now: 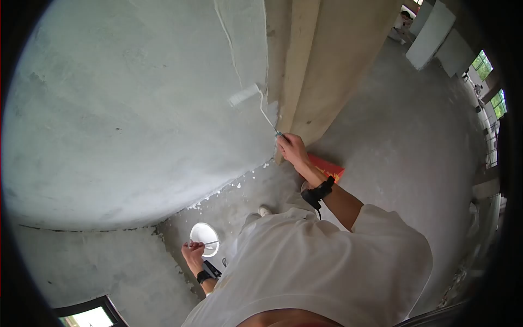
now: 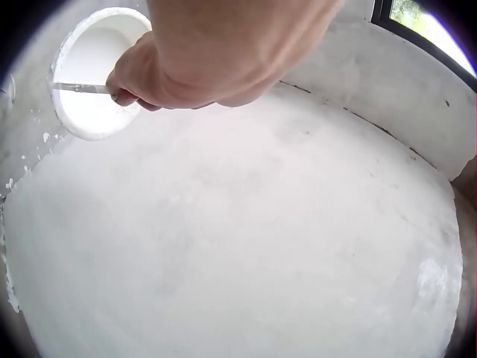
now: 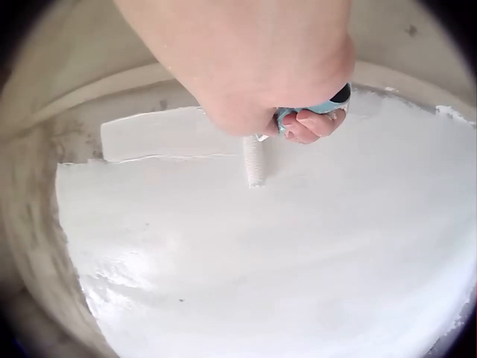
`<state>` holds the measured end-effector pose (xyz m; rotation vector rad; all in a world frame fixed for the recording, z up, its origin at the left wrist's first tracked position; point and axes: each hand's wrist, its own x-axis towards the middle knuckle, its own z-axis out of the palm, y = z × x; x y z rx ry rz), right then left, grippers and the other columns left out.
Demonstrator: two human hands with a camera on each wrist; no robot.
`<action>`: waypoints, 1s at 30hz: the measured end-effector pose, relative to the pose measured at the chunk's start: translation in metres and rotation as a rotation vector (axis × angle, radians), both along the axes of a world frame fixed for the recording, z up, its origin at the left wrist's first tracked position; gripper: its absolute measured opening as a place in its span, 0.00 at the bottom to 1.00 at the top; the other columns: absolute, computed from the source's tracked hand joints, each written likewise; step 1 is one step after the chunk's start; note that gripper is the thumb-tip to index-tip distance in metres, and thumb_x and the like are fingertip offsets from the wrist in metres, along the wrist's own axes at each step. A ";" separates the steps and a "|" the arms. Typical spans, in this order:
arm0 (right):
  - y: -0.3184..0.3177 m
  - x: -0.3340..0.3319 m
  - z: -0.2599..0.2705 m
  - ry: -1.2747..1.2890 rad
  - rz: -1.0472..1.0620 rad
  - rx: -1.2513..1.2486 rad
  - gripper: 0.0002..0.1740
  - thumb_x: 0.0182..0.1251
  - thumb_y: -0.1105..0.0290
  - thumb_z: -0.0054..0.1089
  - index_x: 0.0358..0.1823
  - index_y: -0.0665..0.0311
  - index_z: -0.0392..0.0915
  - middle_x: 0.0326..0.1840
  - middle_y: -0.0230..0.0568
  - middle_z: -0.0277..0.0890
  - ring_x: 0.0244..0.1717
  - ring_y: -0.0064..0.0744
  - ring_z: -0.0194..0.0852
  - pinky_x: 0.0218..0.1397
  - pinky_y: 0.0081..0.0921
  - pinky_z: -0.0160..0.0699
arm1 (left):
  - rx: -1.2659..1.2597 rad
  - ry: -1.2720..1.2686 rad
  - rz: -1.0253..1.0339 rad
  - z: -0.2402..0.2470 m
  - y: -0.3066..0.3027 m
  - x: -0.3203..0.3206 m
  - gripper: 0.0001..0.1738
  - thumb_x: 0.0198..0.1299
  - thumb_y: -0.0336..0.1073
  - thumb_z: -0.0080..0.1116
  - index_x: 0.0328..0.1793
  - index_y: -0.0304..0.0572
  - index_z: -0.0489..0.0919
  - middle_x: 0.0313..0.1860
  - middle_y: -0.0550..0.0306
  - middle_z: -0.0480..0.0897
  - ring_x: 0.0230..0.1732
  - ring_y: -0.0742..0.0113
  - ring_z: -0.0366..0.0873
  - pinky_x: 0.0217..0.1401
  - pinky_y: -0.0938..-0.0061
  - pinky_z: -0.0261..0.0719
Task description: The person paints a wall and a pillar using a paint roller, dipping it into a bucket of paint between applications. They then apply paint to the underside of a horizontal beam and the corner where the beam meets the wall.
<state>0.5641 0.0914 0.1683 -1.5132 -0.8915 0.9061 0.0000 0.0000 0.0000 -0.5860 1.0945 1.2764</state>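
My right hand (image 1: 293,150) grips the blue-green handle (image 3: 317,108) of a paint roller, fingers curled round it. The roller's white sleeve (image 1: 244,95) lies against the wall (image 1: 136,109), close to its edge, with a bent wire frame (image 1: 265,111) running down to the hand. In the right wrist view the roller sleeve (image 3: 254,162) sits at the end of a fresh paint band (image 3: 171,134). Lower left, my left hand (image 1: 193,254) pinches a thin pale strip (image 2: 78,87) that spans the mouth of a white bucket (image 2: 88,134); white paint shows inside.
A wooden-toned panel (image 1: 327,71) borders the painted wall on the right. White splatters (image 1: 218,192) dot the floor along the wall's foot. A red box (image 1: 328,168) lies beyond the right forearm. Far off, a person (image 1: 402,26) is near leaning boards (image 1: 431,35). A window (image 1: 90,316) is at lower left.
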 end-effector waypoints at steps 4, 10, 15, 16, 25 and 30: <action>-0.033 -0.014 0.033 0.115 0.032 0.058 0.15 0.74 0.62 0.56 0.30 0.62 0.73 0.20 0.24 0.65 0.16 0.12 0.56 0.17 0.15 0.50 | -0.100 0.084 0.018 0.022 -0.045 0.012 0.13 0.66 0.41 0.46 0.31 0.42 0.69 0.20 0.64 0.65 0.24 0.70 0.66 0.38 0.66 0.63; -0.037 -0.023 0.048 0.288 0.041 -0.075 0.14 0.74 0.63 0.55 0.30 0.62 0.73 0.22 0.25 0.66 0.16 0.12 0.55 0.17 0.16 0.48 | -0.119 0.074 0.026 0.024 -0.041 0.015 0.16 0.68 0.43 0.43 0.27 0.46 0.66 0.19 0.66 0.62 0.24 0.71 0.63 0.35 0.69 0.61; -0.039 -0.024 0.024 0.310 0.042 -0.190 0.14 0.73 0.65 0.54 0.28 0.62 0.72 0.21 0.25 0.65 0.16 0.12 0.54 0.16 0.17 0.47 | -0.142 0.104 0.021 0.026 -0.046 0.014 0.13 0.65 0.41 0.44 0.28 0.46 0.66 0.19 0.66 0.63 0.24 0.71 0.64 0.36 0.69 0.61; -0.037 -0.022 0.013 0.313 0.032 -0.212 0.15 0.73 0.64 0.55 0.27 0.63 0.73 0.19 0.26 0.65 0.15 0.15 0.56 0.16 0.18 0.51 | -0.137 0.081 0.011 0.021 -0.047 0.013 0.12 0.65 0.40 0.45 0.29 0.44 0.66 0.19 0.66 0.63 0.23 0.71 0.64 0.35 0.69 0.62; -0.019 -0.028 -0.059 0.339 -0.026 -0.351 0.17 0.70 0.62 0.56 0.25 0.65 0.74 0.17 0.28 0.66 0.13 0.18 0.60 0.14 0.21 0.56 | -0.209 0.104 0.018 0.008 -0.044 0.008 0.10 0.63 0.39 0.44 0.29 0.46 0.66 0.18 0.68 0.61 0.22 0.73 0.63 0.35 0.69 0.61; -0.007 -0.029 -0.097 0.347 -0.040 -0.371 0.16 0.69 0.63 0.56 0.24 0.65 0.75 0.17 0.28 0.67 0.13 0.19 0.61 0.14 0.22 0.57 | -0.187 0.154 0.003 0.013 -0.043 0.009 0.11 0.65 0.39 0.43 0.29 0.47 0.65 0.18 0.68 0.61 0.22 0.72 0.62 0.35 0.69 0.61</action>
